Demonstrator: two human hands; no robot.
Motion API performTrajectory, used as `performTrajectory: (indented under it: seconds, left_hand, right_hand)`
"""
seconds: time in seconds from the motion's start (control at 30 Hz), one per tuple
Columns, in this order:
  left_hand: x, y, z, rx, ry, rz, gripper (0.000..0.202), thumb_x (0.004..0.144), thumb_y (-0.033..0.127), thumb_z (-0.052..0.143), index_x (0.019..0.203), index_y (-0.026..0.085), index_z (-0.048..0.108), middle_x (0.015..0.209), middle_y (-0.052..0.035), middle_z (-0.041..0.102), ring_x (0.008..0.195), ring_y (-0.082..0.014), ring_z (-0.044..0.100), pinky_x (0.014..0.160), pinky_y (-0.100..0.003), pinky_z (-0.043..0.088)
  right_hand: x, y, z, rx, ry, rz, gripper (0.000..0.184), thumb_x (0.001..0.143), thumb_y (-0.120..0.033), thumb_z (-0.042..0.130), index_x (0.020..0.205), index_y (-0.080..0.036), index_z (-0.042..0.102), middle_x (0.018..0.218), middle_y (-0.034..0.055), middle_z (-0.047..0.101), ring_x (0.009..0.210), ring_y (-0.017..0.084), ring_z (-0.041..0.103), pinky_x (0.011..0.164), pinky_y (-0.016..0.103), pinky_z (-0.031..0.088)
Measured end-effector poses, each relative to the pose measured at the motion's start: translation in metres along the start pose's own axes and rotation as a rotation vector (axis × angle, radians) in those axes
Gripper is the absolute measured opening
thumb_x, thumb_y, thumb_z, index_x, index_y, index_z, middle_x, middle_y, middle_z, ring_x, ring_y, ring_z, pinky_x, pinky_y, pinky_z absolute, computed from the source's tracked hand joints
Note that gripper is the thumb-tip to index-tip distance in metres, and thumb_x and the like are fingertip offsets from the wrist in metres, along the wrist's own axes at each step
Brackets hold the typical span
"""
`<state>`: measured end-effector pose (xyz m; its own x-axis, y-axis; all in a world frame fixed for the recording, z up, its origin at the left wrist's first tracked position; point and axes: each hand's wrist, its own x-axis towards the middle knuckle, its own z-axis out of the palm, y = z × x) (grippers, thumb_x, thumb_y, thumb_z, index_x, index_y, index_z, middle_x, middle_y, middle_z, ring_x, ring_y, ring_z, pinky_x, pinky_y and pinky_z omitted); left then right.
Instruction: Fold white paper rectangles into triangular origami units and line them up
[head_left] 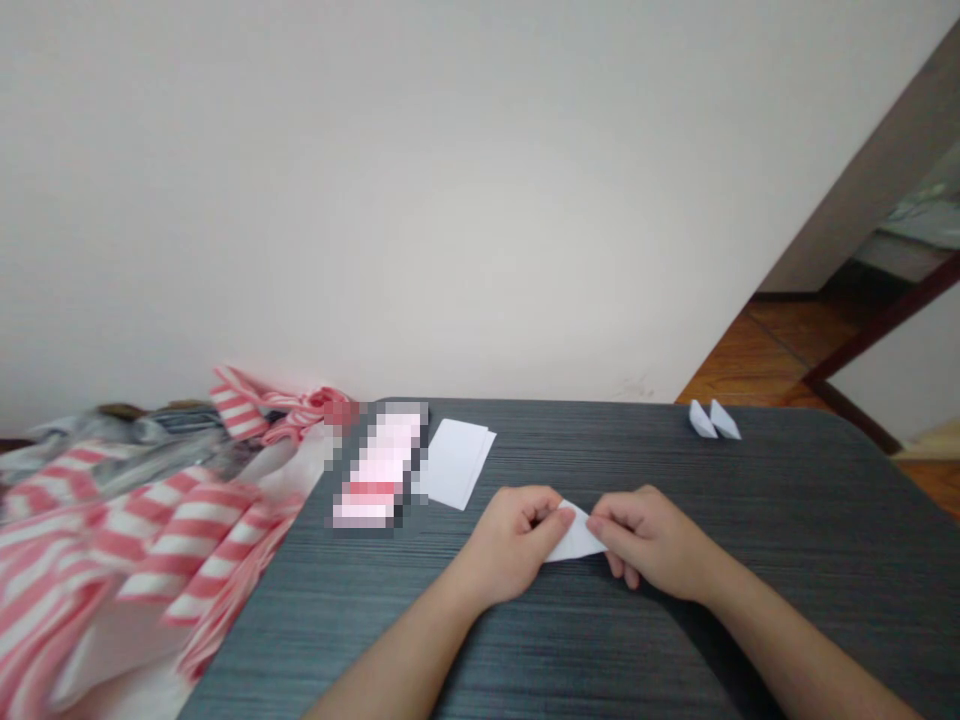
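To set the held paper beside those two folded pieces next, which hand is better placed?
Probably the right hand: it lies nearer the two folded pieces and pinches the right end of the held paper. The left hand is farther off, nearer the white sheets.

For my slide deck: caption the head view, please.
Left hand and right hand pinch white paper over a dark table, white sheets lying beyond.

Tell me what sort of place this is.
Probably a room in a home: a dark table stands before a plain pale wall, red-and-white striped cloth lies heaped beside it, and brown wood-look flooring shows at right.
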<state>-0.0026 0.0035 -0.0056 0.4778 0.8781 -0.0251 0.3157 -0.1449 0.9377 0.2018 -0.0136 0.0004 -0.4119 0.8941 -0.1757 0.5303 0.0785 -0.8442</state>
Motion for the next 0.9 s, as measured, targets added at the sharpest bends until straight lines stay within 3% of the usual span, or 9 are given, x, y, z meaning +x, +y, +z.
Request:
performTrajectory:
  seconds: [0.17,0.43,0.57,0.67,0.9]
  left_hand:
    - [0.002,-0.003,0.002,-0.071,0.014,-0.059,0.033,0.091,0.038,0.052,0.069,0.015,0.057,0.062,0.0032,0.048,0.058,-0.0100,0.041,0.053,-0.021,0.029]
    - [0.003,-0.002,0.003,-0.147,-0.017,-0.084,0.029,0.086,0.037,0.059,0.068,0.015,0.057,0.060,0.0037,0.048,0.057,-0.0098,0.040,0.051,-0.020,0.030]
    - [0.004,-0.002,0.002,-0.195,-0.007,-0.107,0.028,0.085,0.037,0.059,0.067,0.015,0.057,0.061,0.0031,0.050,0.057,-0.0100,0.042,0.052,-0.020,0.031]
    - [0.004,-0.001,0.003,-0.240,-0.001,-0.138,0.027,0.085,0.037,0.059,0.070,0.015,0.059,0.061,0.0022,0.053,0.055,-0.0102,0.043,0.051,-0.021,0.031]
    - [0.002,0.001,0.004,-0.231,-0.013,-0.154,0.031,0.087,0.040,0.057,0.070,0.014,0.061,0.059,0.0020,0.054,0.053,-0.0101,0.042,0.050,-0.021,0.029]
  right_hand:
    - [0.000,0.000,-0.002,0.034,0.010,-0.051,0.020,0.092,-0.024,0.052,0.076,-0.017,0.062,0.058,-0.0009,0.068,0.042,0.010,0.058,0.045,0.018,0.043]
    - [0.000,0.002,-0.002,0.032,0.019,-0.009,0.029,0.095,-0.025,0.047,0.069,-0.018,0.057,0.053,-0.0017,0.065,0.041,0.010,0.058,0.045,0.018,0.043]
    - [-0.001,0.007,-0.003,0.101,0.027,-0.113,0.010,0.093,-0.024,0.053,0.095,-0.018,0.061,0.068,-0.0009,0.067,0.053,0.011,0.060,0.053,0.021,0.046]
    - [-0.001,0.011,-0.002,0.137,0.033,-0.202,0.024,0.088,-0.023,0.063,0.111,-0.020,0.057,0.085,0.0014,0.067,0.068,0.014,0.062,0.060,0.023,0.047]
    - [0.000,0.008,-0.006,-0.040,0.080,-0.326,0.010,0.086,-0.021,0.066,0.095,-0.021,0.062,0.087,0.0017,0.062,0.068,0.013,0.055,0.063,0.024,0.044]
